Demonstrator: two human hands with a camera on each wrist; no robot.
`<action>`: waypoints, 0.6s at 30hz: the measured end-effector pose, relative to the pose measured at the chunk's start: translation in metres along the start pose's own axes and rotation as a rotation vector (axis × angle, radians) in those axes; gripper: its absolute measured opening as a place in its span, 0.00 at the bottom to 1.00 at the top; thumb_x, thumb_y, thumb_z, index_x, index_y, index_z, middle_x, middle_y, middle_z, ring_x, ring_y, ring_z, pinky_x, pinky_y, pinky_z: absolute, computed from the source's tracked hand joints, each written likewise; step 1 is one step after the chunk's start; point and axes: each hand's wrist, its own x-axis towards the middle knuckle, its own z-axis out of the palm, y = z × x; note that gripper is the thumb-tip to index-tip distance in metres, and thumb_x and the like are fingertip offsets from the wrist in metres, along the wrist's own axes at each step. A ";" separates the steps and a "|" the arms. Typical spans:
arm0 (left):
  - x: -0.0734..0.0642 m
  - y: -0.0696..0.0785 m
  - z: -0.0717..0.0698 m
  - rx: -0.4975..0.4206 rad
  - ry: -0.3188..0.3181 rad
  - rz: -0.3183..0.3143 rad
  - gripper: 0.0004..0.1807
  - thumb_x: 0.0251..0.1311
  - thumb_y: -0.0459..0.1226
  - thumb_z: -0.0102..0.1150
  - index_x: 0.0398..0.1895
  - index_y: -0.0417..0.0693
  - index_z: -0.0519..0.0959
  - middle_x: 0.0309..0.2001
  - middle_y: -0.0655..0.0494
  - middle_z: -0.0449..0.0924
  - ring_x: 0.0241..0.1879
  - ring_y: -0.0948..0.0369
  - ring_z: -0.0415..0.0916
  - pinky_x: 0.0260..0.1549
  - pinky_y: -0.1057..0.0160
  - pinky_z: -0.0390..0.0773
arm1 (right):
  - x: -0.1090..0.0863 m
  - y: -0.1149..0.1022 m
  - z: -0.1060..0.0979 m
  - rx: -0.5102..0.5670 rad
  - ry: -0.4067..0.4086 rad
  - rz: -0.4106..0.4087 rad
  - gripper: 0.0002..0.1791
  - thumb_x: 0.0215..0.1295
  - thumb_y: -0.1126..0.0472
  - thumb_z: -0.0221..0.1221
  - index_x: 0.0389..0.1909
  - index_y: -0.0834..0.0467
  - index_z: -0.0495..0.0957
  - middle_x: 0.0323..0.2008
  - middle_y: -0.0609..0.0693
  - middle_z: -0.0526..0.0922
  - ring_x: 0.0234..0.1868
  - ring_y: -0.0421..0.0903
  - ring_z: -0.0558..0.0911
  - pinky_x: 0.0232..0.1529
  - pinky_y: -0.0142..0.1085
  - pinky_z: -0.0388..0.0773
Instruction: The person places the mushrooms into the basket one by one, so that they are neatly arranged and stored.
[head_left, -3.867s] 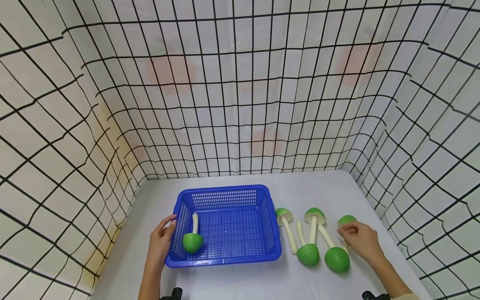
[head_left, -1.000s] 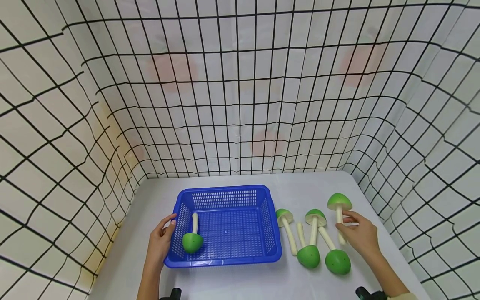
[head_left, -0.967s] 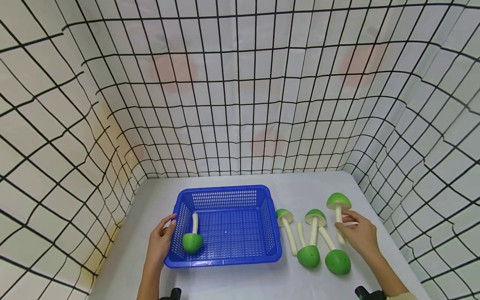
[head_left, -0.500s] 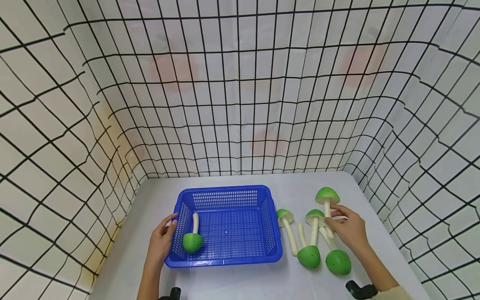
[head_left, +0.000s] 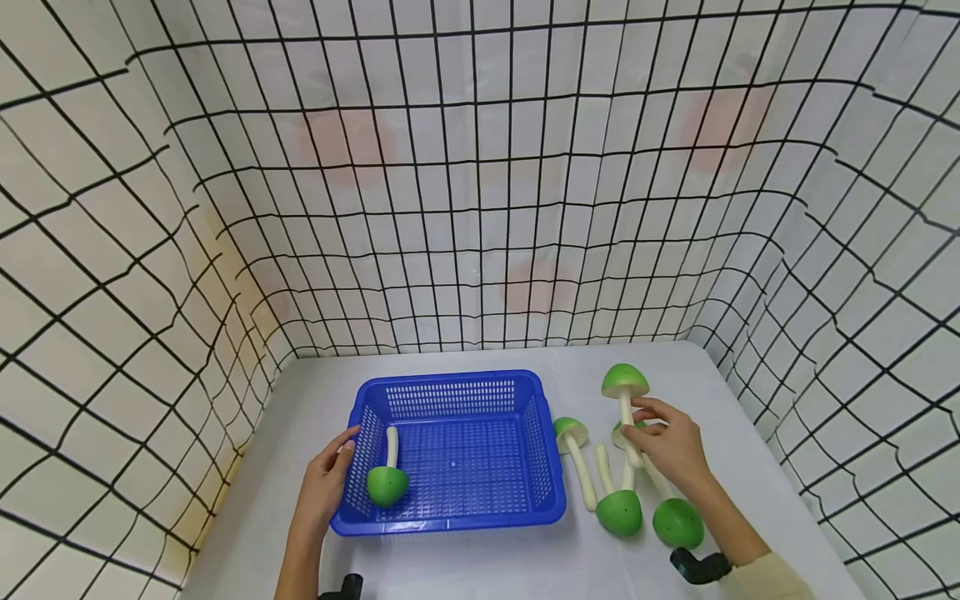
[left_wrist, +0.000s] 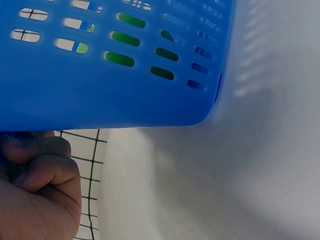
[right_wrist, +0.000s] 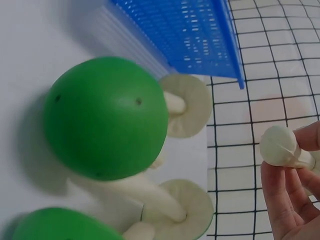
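Mesh (head_left: 480,250) lines the walls around the bench (head_left: 247,508), which carries the blue basket (head_left: 450,527). Left hand (head_left: 322,482) grips the basket's left side; only the left wrist view shows the bent knuckles by the rim, and green through the side slots. Right hand (head_left: 671,442), right of the basket, has thumb and fingers (right_wrist: 275,187) clamped on the stem of the held mushroom (head_left: 627,410), above loose mushrooms (head_left: 619,513); another mushroom (head_left: 387,486) lies inside the basket. Head view gives the held one's green cap; right wrist view gives its rounded stem end instead. Its long axis runs away from the person, cap toward the back wall, stem end nearer and slightly rightward; how steeply it tilts cannot be told.
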 end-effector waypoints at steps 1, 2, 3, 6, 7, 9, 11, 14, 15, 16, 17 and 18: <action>0.000 0.000 0.000 0.000 0.001 -0.002 0.27 0.69 0.61 0.39 0.68 0.70 0.67 0.74 0.47 0.58 0.73 0.42 0.55 0.66 0.37 0.58 | 0.001 -0.001 0.002 0.009 -0.004 0.001 0.28 0.59 0.50 0.67 0.59 0.52 0.75 0.45 0.54 0.83 0.37 0.40 0.85 0.31 0.30 0.80; 0.000 0.000 0.000 0.001 0.002 -0.004 0.27 0.69 0.61 0.39 0.68 0.70 0.67 0.74 0.47 0.59 0.73 0.42 0.56 0.66 0.37 0.58 | 0.002 -0.003 0.004 0.020 -0.011 0.002 0.28 0.58 0.50 0.67 0.59 0.52 0.75 0.45 0.54 0.83 0.38 0.40 0.85 0.31 0.30 0.80; 0.000 0.000 0.000 0.000 0.003 -0.006 0.26 0.69 0.61 0.39 0.67 0.70 0.67 0.74 0.47 0.59 0.72 0.41 0.56 0.66 0.37 0.59 | 0.002 -0.004 0.006 0.029 -0.018 0.002 0.28 0.58 0.49 0.68 0.59 0.52 0.75 0.45 0.54 0.83 0.37 0.39 0.85 0.32 0.30 0.80; 0.000 0.001 0.000 -0.004 0.005 -0.010 0.26 0.69 0.60 0.40 0.67 0.69 0.67 0.72 0.46 0.61 0.71 0.41 0.58 0.65 0.36 0.60 | 0.004 -0.010 0.012 0.065 -0.026 0.007 0.28 0.57 0.50 0.69 0.58 0.52 0.76 0.45 0.54 0.82 0.36 0.37 0.85 0.32 0.31 0.80; -0.001 0.001 -0.001 -0.008 0.005 -0.012 0.26 0.69 0.60 0.40 0.67 0.69 0.67 0.72 0.46 0.61 0.71 0.41 0.59 0.64 0.35 0.60 | 0.004 -0.012 0.014 0.076 -0.032 0.004 0.28 0.57 0.51 0.69 0.58 0.52 0.76 0.45 0.54 0.82 0.35 0.37 0.85 0.32 0.31 0.81; -0.001 0.002 -0.001 -0.015 0.004 -0.014 0.25 0.69 0.60 0.40 0.67 0.70 0.67 0.72 0.46 0.62 0.70 0.41 0.59 0.64 0.34 0.59 | 0.005 -0.017 0.018 0.096 -0.040 0.001 0.27 0.57 0.52 0.69 0.58 0.53 0.76 0.44 0.54 0.82 0.35 0.37 0.85 0.32 0.31 0.81; -0.001 0.002 0.000 -0.020 0.005 -0.015 0.26 0.69 0.61 0.40 0.67 0.70 0.67 0.72 0.46 0.61 0.71 0.41 0.59 0.65 0.34 0.58 | 0.004 -0.022 0.022 0.113 -0.042 -0.001 0.27 0.56 0.53 0.69 0.58 0.53 0.76 0.44 0.54 0.82 0.35 0.38 0.86 0.32 0.31 0.81; -0.001 0.002 0.000 -0.022 0.007 -0.019 0.27 0.68 0.62 0.41 0.67 0.71 0.67 0.73 0.47 0.60 0.71 0.41 0.58 0.65 0.33 0.57 | 0.003 -0.029 0.028 0.136 -0.052 -0.006 0.27 0.57 0.55 0.69 0.58 0.53 0.76 0.44 0.55 0.83 0.36 0.40 0.86 0.32 0.31 0.81; -0.001 0.002 0.000 -0.022 0.007 -0.023 0.27 0.67 0.63 0.42 0.67 0.71 0.66 0.73 0.47 0.60 0.71 0.41 0.58 0.65 0.32 0.57 | 0.003 -0.032 0.030 0.145 -0.057 -0.007 0.26 0.57 0.56 0.69 0.58 0.53 0.76 0.44 0.55 0.83 0.36 0.41 0.86 0.32 0.31 0.81; -0.001 0.002 0.000 -0.024 0.008 -0.026 0.28 0.66 0.64 0.43 0.67 0.71 0.66 0.73 0.46 0.61 0.70 0.41 0.59 0.65 0.32 0.57 | 0.003 -0.034 0.032 0.154 -0.061 -0.008 0.26 0.57 0.56 0.69 0.57 0.53 0.76 0.44 0.55 0.83 0.36 0.42 0.86 0.32 0.31 0.82; -0.001 0.002 0.000 -0.026 0.008 -0.032 0.29 0.65 0.64 0.44 0.67 0.71 0.66 0.72 0.46 0.61 0.69 0.42 0.61 0.65 0.32 0.57 | 0.002 -0.037 0.034 0.164 -0.067 -0.008 0.26 0.57 0.57 0.69 0.58 0.53 0.76 0.44 0.55 0.82 0.36 0.42 0.86 0.32 0.32 0.82; -0.001 0.002 0.001 -0.030 0.008 -0.037 0.29 0.64 0.64 0.45 0.67 0.71 0.66 0.72 0.46 0.62 0.68 0.42 0.62 0.64 0.32 0.58 | 0.002 -0.039 0.036 0.173 -0.071 -0.008 0.26 0.57 0.57 0.69 0.58 0.52 0.76 0.44 0.55 0.82 0.36 0.43 0.86 0.32 0.32 0.82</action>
